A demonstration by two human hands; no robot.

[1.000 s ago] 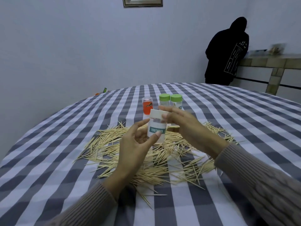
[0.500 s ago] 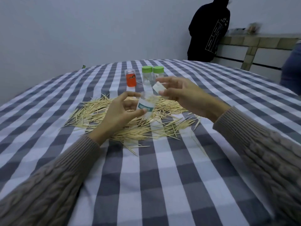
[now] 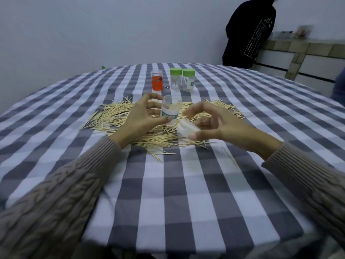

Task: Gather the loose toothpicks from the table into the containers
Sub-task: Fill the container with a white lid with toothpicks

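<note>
Head view, container-opening step. My left hand (image 3: 139,118) curls thumb and fingers round a clear cylindrical toothpick jar (image 3: 170,110) with a teal label band, holding it upright just above the toothpick pile (image 3: 119,116); its mouth stands open and a few pale sticks show inside. My right hand (image 3: 214,124), fingers loosely bent, pinches the jar's white lid (image 3: 186,129) between thumb and fingertips, apart from the jar and low over the near right part of the pile. I judge the uncapping done and the filling not yet begun: nearly all the loose toothpicks lie in a wide, tangled heap at the middle of the round table (image 3: 186,193), with a few strays toward the near edge. The next move, as I read it, calls for setting the lid down clear of the heap, then pinching small aligned bundles and feeding them endwise into the narrow mouth. The sticks are thin, pointed, light wood, likely to cross and snag; the gingham cloth is soft and matte. Beyond the pile, toward the far edge, stand an orange-labelled clear tub (image 3: 156,80) and two green-capped jars (image 3: 182,79), side by side and nearly touching. A dark-clothed person (image 3: 250,32) stands beyond the table.
</note>
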